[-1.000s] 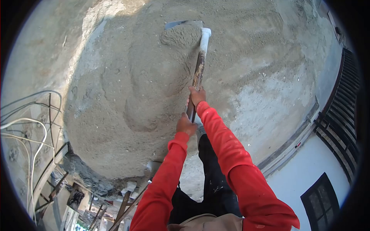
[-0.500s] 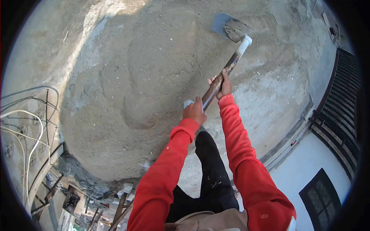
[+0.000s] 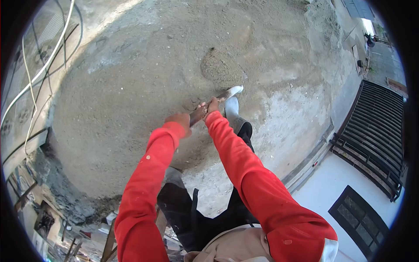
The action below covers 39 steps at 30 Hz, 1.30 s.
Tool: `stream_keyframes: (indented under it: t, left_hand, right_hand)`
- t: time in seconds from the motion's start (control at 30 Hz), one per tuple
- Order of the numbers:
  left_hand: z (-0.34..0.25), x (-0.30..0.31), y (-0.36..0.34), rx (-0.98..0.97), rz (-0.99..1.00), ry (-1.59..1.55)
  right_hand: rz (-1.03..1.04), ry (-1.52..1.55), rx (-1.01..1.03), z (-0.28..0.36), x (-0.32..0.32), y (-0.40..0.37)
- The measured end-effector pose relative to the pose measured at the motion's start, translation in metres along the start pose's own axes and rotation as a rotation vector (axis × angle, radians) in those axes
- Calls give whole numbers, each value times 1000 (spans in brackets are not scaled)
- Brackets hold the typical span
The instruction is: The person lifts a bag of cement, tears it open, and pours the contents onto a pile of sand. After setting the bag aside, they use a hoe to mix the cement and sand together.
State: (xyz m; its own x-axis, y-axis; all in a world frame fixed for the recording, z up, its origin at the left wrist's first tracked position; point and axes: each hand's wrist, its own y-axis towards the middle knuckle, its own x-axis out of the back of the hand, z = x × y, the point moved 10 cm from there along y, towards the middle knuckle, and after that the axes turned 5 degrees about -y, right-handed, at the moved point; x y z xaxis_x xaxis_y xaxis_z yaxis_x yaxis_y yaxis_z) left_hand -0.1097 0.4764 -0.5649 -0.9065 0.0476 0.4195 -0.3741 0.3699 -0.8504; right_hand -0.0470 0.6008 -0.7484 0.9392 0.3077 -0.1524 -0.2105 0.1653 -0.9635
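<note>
Both of my hands grip the brown wooden handle [image 3: 198, 114] of a long tool with a whitish end. My left hand [image 3: 180, 122] is closed round its lower part, nearer my body. Further up, my right hand [image 3: 212, 107] holds the shaft close to the whitish end. A heap of loose grey material [image 3: 219, 65] lies just beyond that end, and the tool's blade cannot be made out there. Below the tool's end stands my foot in a light boot [image 3: 232, 108].
Rough grey ground [image 3: 109, 126] spreads around me. Pale cables [image 3: 32, 81] run at the left. Wooden pieces and debris lie at the lower left. A black slatted railing [image 3: 371, 131], a white wall [image 3: 325, 183] and a dark-framed window [image 3: 360, 220] are at the right.
Both hands and the tool have moved left and closer to my body. The blade, visible before, no longer shows clearly. The view has shifted, and my legs stand further apart.
</note>
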Motion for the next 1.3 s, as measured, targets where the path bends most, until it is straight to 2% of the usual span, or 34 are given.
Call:
stream_keyframes:
  t: [0.07,0.13,0.2,0.23,0.27,0.3,0.33,0.37,0.43,0.47,0.5,0.53,0.57,0.63,0.67,0.7,0.73,0.77,0.8,0.87,0.9,0.97,1.07,1.1,1.2,1.3]
  left_hand:
    - [54,6,-79,47,-33,65]
    - [126,5,-176,79,-141,106]
    - [193,3,-301,104,-294,167]
    - [231,-12,-355,175,-256,190]
    - [251,-15,-409,228,-332,144]
    - [277,-26,-459,285,-392,75]
    - [305,-41,-512,461,-479,69]
    - [326,-63,-553,519,-507,41]
    - [327,-99,-599,619,-384,92]
    - [332,-127,-623,578,-545,116]
    - [294,-115,-602,548,-574,237]
    - [279,-127,-571,658,-452,20]
    - [269,-156,-533,635,-316,-71]
    - [170,-150,-409,330,-296,-156]
    - [139,-165,-345,357,-147,-187]
    - [86,-149,-278,284,-210,-141]
    - [24,-117,-215,195,-311,-149]
    - [-22,-109,-148,172,-294,-170]
    - [-72,-103,-81,100,-252,-231]
    - [-179,-74,29,0,-217,-256]
    - [-224,-60,76,-14,-204,-253]
    - [-284,-36,140,-89,-204,-308]
    - [-295,-37,170,-74,-154,-292]
    - [-284,-42,173,-71,-126,-228]
    - [-227,-64,146,-85,51,-48]
    - [-139,-76,86,-59,56,3]
  right_hand:
    - [69,28,7,-72,-22,-65]
    - [282,1,-140,-152,-51,-144]
    - [266,248,-403,-224,-51,-168]
    - [216,207,-421,-266,-48,-175]
    - [385,95,-479,-319,-59,-214]
    - [409,92,-555,-356,-64,-267]
    - [545,74,-695,-389,-71,-314]
    - [421,29,-787,-419,-58,-346]
    - [487,-7,-755,-427,-47,-387]
    - [488,-11,-750,-417,-42,-395]
    - [459,18,-737,-391,-35,-389]
    - [430,43,-725,-355,-21,-377]
    - [401,0,-656,-311,-4,-349]
    - [318,-59,-468,-197,35,-267]
    - [304,-163,-341,-124,49,-223]
    - [243,-72,-214,-53,66,-173]
    - [219,-129,-30,29,77,-129]
    - [182,-50,65,103,88,-86]
    - [20,-80,198,179,95,-70]
    - [-45,-174,433,285,113,-9]
    - [40,-124,416,312,112,14]
    - [103,-79,339,346,115,47]
    - [-1,-115,331,352,131,79]
    - [7,-119,331,338,130,84]
    - [-200,-67,230,246,158,84]
    - [-269,-110,192,137,144,37]
